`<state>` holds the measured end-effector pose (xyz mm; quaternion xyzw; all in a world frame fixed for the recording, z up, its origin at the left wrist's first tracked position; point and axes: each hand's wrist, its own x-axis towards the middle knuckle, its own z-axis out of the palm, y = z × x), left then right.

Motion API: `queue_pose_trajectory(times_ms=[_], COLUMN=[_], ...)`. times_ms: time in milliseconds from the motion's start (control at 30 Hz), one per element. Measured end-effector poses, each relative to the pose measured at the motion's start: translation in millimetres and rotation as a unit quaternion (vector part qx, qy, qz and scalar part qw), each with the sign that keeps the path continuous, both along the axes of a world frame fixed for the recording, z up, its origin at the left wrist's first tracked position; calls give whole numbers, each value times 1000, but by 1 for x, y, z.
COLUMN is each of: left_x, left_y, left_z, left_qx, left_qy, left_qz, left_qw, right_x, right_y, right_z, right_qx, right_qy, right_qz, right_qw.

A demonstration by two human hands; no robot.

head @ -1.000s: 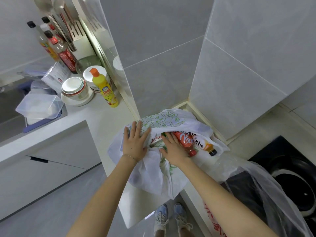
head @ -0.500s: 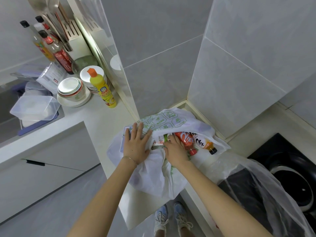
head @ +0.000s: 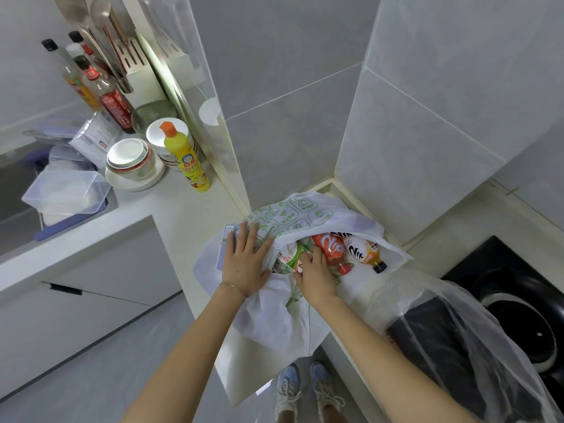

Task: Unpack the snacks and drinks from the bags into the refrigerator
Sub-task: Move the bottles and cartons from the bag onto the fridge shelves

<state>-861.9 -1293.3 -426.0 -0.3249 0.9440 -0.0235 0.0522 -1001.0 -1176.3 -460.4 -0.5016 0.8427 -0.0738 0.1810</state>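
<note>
A yellow bottle point(head: 186, 160) stands on the counter point(head: 171, 215) at the left; the left hand point(head: 246, 264) lies flat, fingers spread, on the white bag point(head: 293, 213) in the corner; the right hand point(head: 316, 274) reaches into the bag's mouth, fingers curled on a green-and-white carton point(head: 293, 256); beside it lie a red bottle point(head: 331, 249) and an orange-brown bottle point(head: 366, 253); a clear bag point(head: 457, 331) sits farther right.

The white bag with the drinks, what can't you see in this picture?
- Head view: most of what the white bag holds, covered by its plastic and the left hand.
- Right hand fingertips, tucked among the items; grip unclear.
- Labels on the red bottle and brown bottle: too small to read.
- Refrigerator: outside the frame.
</note>
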Motion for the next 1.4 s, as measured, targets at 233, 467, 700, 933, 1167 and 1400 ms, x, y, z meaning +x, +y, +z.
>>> queue_pose_trajectory(times_ms=[233,467,700,933,1167,1400], left_x=[6,-7,-35,-51,-45,-46], left_y=[7,17,31,51,60,61], left_z=[6,13,22,53,54,65], left_qx=[11,87,264,368,538,567], left_qy=[33,126,196,346,437,490], left_qz=[-1,-37,-50,53,153,228], left_qw=[999,987,943,862,704,622], right_x=[8,-10,-24,-31,-56,-92], right_y=[4,9,10,22,51,63], right_z=[0,44,97,121,99,73], right_qx=[-17,-168,-220,-279,-251,-210], right_qy=[-47,-161,-217,-268,-261,-83], right_qz=[-47,-123,-132,-161,-189,-171], right_qw=[998,965,942,908,913,959])
